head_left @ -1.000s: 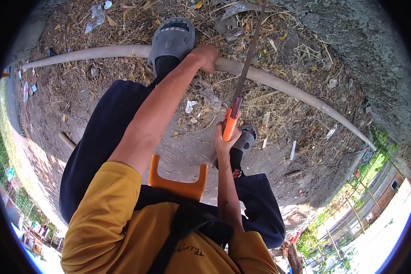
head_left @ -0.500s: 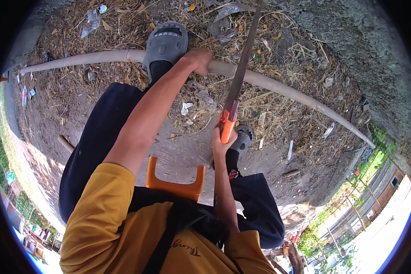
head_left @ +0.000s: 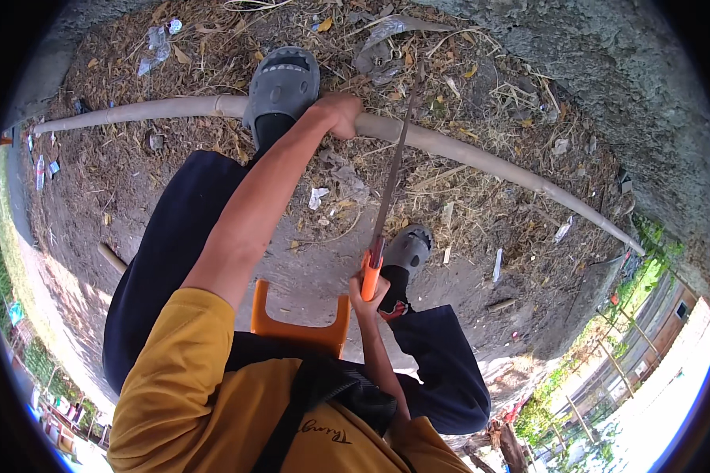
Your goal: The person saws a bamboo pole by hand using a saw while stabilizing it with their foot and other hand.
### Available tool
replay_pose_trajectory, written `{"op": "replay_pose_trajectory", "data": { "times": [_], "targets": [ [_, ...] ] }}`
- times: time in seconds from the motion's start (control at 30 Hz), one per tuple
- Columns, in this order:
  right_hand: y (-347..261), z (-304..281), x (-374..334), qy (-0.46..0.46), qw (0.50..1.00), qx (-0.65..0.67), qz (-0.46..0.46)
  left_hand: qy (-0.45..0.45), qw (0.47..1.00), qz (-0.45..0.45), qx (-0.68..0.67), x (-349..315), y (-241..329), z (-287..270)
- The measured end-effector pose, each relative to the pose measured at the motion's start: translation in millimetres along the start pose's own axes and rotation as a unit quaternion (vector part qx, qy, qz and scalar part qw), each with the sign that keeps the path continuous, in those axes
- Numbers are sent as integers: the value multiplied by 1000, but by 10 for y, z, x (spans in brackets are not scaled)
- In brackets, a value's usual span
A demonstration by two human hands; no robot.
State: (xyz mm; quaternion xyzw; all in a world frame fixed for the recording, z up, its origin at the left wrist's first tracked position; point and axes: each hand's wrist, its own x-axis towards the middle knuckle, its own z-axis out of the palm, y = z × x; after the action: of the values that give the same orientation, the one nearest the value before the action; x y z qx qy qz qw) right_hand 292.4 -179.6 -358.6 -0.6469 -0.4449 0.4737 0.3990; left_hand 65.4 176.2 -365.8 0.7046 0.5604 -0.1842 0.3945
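Observation:
A long bamboo pole (head_left: 481, 161) lies across the ground from left to right. My left hand (head_left: 341, 115) is wrapped round it near its middle, just right of my foot in a grey clog (head_left: 284, 85) that presses on the pole. In my right hand (head_left: 368, 293), closed round the orange handle, is a handsaw (head_left: 390, 183). Its dark blade crosses the pole a little to the right of my left hand, with the tip beyond the pole. Whether the teeth have cut into the bamboo is too small to tell.
An orange plastic stool (head_left: 301, 335) stands under me. My other clog (head_left: 410, 247) rests on the dirt beside the saw handle. A rough concrete wall (head_left: 592, 63) rises at the far right. Dry leaves, straw and plastic scraps (head_left: 156, 49) litter the ground.
My right hand has drawn the saw back toward me and slightly left, so less blade reaches past the pole. My left hand keeps its grip on the pole.

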Motion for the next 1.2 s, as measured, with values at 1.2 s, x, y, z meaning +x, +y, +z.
{"op": "replay_pose_trajectory", "data": {
  "times": [1.2],
  "targets": [
    [-453,-4,281,19,998,-54,11,86,996,-2,35,-139,1,192]
  ]
}}
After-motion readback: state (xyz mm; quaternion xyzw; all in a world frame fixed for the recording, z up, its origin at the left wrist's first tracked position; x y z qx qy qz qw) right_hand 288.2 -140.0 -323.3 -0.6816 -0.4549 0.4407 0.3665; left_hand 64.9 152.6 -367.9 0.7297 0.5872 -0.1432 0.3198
